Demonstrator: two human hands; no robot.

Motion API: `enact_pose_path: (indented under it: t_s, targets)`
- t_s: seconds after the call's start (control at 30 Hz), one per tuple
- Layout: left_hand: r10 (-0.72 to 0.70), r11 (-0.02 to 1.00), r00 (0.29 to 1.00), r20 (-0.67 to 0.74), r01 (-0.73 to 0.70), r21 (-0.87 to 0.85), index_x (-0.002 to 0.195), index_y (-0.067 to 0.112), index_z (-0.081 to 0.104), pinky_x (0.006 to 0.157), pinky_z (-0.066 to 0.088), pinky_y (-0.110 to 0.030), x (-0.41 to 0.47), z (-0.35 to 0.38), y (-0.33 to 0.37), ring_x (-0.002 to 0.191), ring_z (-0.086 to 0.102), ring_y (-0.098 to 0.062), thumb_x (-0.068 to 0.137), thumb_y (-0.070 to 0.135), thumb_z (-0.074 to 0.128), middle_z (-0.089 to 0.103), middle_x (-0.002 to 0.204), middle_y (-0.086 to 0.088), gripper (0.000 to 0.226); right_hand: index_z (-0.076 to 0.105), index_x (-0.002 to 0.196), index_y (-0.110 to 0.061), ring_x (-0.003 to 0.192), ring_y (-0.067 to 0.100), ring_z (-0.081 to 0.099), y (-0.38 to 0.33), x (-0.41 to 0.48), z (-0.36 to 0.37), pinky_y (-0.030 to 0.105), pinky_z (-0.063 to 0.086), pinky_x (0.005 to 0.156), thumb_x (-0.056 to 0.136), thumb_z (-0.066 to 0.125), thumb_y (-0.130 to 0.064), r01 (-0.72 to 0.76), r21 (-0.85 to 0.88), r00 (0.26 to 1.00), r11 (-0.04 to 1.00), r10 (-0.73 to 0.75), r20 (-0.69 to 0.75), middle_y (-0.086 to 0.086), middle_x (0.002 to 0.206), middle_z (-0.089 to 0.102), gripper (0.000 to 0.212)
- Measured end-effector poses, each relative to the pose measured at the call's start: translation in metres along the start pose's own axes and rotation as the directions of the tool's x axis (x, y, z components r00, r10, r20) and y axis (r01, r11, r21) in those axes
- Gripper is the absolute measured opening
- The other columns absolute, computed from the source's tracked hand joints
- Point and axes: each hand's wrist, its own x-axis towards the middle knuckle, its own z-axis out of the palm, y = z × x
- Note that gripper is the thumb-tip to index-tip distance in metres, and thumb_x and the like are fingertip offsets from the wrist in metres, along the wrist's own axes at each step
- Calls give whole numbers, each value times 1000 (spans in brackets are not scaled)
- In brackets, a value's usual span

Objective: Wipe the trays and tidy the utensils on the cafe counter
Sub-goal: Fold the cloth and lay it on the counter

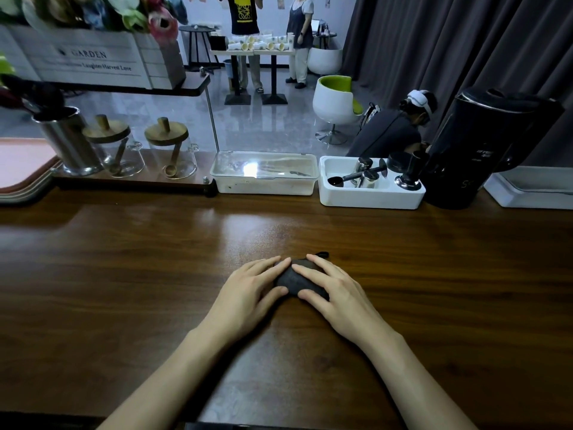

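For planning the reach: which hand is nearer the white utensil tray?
Right. The right hand rests in front of the white tray, slightly left of it; the left hand is farther left.

white planter box [93, 57], far up-left of my left hand [248, 293]: "GARDEN", smaller line ending "Laughter Harvest Love" | black machine [483, 144], far up-right of my right hand [338, 293]: "5", small label unreadable
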Motion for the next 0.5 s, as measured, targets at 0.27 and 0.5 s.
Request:
enact_pose_path:
  t_s: [0.27, 0.5]
  targets:
    - [36, 999, 999, -9, -36, 4, 162, 28, 25, 124, 23, -31, 0, -1, 9, 153, 24, -11, 104, 55, 37, 25, 167, 5, 66, 37, 149, -51, 151, 4, 15, -1, 1, -4, 27, 18, 117, 101, 47, -55, -3, 14, 1000, 1000, 2, 27, -19, 165, 18, 50]
    - [-18, 999, 999, 42, 16, 31, 159, 35, 29, 121, 30, -42, 0, 4, -3, 150, 33, -17, 102, 64, 28, 36, 161, 11, 64, 31, 152, -49, 151, 3, 15, -2, -3, 1, 25, 18, 118, 102, 48, -50, 0, -9, 1000, 1000, 0, 15, -19, 165, 18, 53]
